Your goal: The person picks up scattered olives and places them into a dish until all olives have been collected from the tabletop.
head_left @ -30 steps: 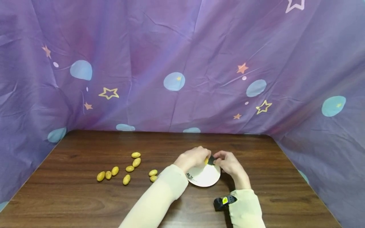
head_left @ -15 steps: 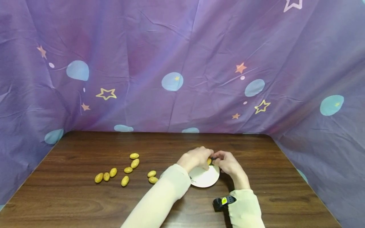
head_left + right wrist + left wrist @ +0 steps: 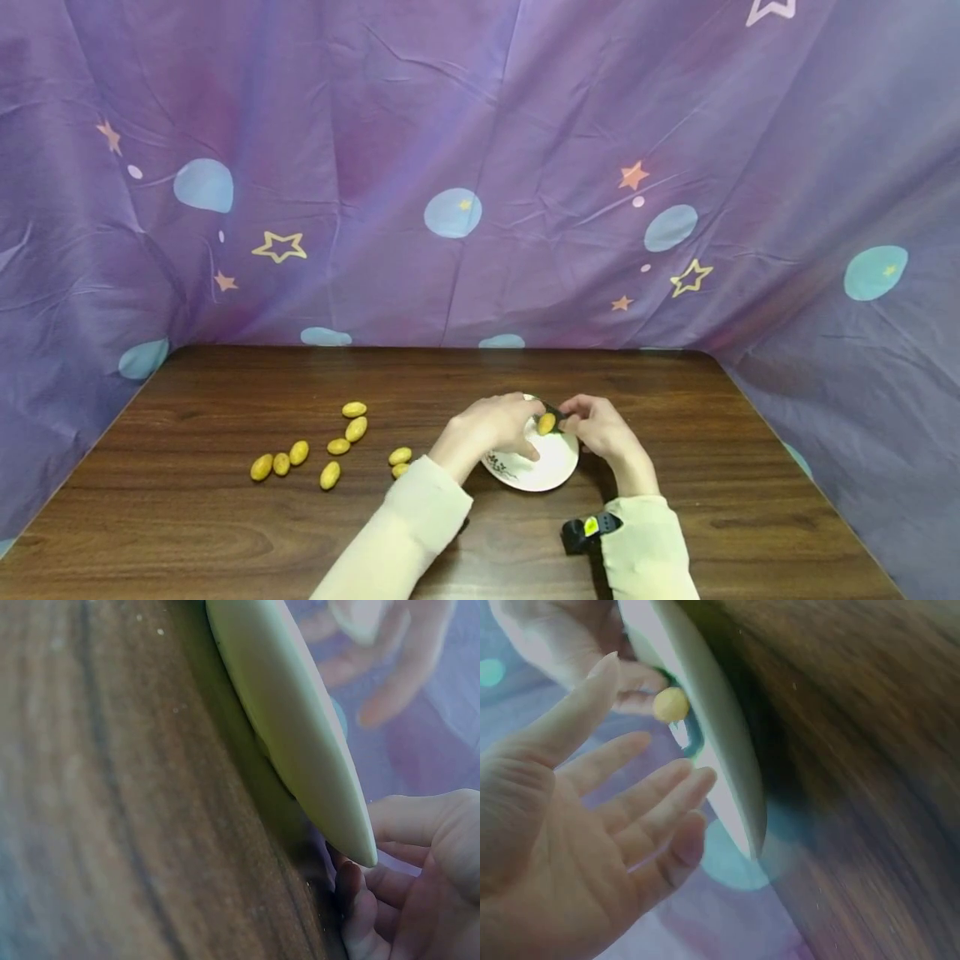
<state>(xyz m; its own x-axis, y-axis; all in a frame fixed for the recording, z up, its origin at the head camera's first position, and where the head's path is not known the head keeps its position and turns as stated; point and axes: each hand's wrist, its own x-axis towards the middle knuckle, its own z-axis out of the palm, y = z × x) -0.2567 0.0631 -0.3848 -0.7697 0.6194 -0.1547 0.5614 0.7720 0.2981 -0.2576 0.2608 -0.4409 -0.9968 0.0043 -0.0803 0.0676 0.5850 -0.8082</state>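
Yellow oval (image 3: 547, 423), like a small fruit, is over the far right part of the white plate (image 3: 551, 462), at the dark piece (image 3: 694, 735); whether it rests on that piece or just against it cannot be told; left hand (image 3: 491, 425) is empty, fingers spread and loose over the plate's left side, apart from the oval; right hand (image 3: 600, 427) has bent fingers at the far right rim, thumb and forefinger seemingly pinching the near end of the dark piece; its lower fingers curl by the plate's edge in the right wrist view, rim contact unclear.

Handling, as a judgement: oval looks light, fairly firm, smooth enough to roll or slip; best taken across its middle between thumb and forefinger, lightly; dark piece looks thin and glossy, probably light, its stiffness unknown, best held by the end; plate looks hard, slick and breakable, best steadied at the rim.

Positions: oval lies between the two hands, just beside the right fingertips, with a gap to the left fingers; more yellow ovals (image 3: 356, 429) lie on the wooden table (image 3: 187, 533), left of the left hand.
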